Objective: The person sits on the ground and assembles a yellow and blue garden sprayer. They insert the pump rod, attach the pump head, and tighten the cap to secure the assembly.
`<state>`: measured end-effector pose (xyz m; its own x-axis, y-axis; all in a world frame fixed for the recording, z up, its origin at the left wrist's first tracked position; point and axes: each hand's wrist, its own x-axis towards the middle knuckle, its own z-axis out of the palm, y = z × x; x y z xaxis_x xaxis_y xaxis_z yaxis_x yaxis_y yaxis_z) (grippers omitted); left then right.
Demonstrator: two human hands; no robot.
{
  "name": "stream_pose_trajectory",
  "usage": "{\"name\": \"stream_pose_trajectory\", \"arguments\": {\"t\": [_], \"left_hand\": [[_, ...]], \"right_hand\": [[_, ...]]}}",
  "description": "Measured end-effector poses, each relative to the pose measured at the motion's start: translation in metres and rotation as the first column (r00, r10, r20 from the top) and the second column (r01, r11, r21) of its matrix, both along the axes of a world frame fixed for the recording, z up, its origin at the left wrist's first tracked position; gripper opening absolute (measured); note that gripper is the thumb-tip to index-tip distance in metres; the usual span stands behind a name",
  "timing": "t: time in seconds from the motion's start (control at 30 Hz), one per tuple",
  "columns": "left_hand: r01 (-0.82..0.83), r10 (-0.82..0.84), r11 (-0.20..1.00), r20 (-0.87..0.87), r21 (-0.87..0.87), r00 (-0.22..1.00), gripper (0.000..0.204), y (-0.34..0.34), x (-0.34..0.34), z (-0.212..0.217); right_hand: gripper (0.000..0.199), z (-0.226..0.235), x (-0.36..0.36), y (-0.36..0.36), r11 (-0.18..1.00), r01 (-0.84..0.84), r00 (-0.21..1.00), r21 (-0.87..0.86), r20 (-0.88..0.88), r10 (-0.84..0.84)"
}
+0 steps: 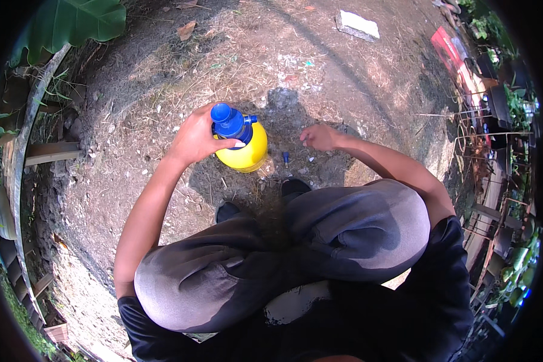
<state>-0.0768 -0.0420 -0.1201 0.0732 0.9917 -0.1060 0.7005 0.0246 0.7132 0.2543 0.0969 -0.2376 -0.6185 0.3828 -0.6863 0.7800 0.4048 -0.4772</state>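
A round yellow pressure sprayer bottle (251, 152) with a blue pump head (229, 123) stands upright on the ground in front of my feet. My left hand (194, 136) is wrapped round its blue neck, the thumb lying across the near side. Right of the bottle, my right hand (321, 137) hangs over the dirt, fingers loosely bent and slightly apart, with nothing visible in them. A small dark blue piece (286, 157), perhaps a nozzle, lies on the ground between the bottle and my right hand, nearer my shoes.
I squat on bare soil (235, 66) strewn with dry grass and pebbles. A pale block (358, 26) lies farther off. Wooden boards (53, 152) and a large green leaf (78, 24) border the left. Wire, plants and a red object (449, 48) line the right.
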Motion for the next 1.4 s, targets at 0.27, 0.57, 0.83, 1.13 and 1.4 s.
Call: {"name": "stream_pose_trajectory", "arguments": {"t": [0.27,0.57,0.83,1.13,1.4], "left_hand": [[0.028,-0.027,1.000,0.107,-0.009,0.994,0.064,-0.009,-0.007,0.002],[-0.097,0.104,0.994,0.190,-0.045,0.976,0.059,-0.024,-0.006,0.008],[-0.078,0.079,0.997,0.259,-0.014,0.963,0.054,-0.022,-0.003,0.004],[-0.091,0.098,0.995,0.271,-0.039,0.958,0.053,-0.026,-0.005,0.008],[-0.185,0.180,0.983,0.236,-0.003,0.955,0.070,-0.028,-0.009,0.005]], "right_hand": [[0.042,-0.058,-0.028,-0.073,0.945,0.239,0.965,0.225,0.050,-0.256],[0.044,-0.058,-0.041,-0.095,0.938,0.301,0.952,0.173,-0.105,-0.286],[0.041,-0.087,-0.021,-0.092,0.892,0.399,0.914,0.213,-0.167,-0.369],[0.024,-0.006,-0.047,-0.040,0.781,0.579,0.540,-0.233,-0.608,-0.581],[0.018,0.033,-0.067,-0.025,0.765,0.289,0.424,-0.576,-0.639,-0.642]]}}
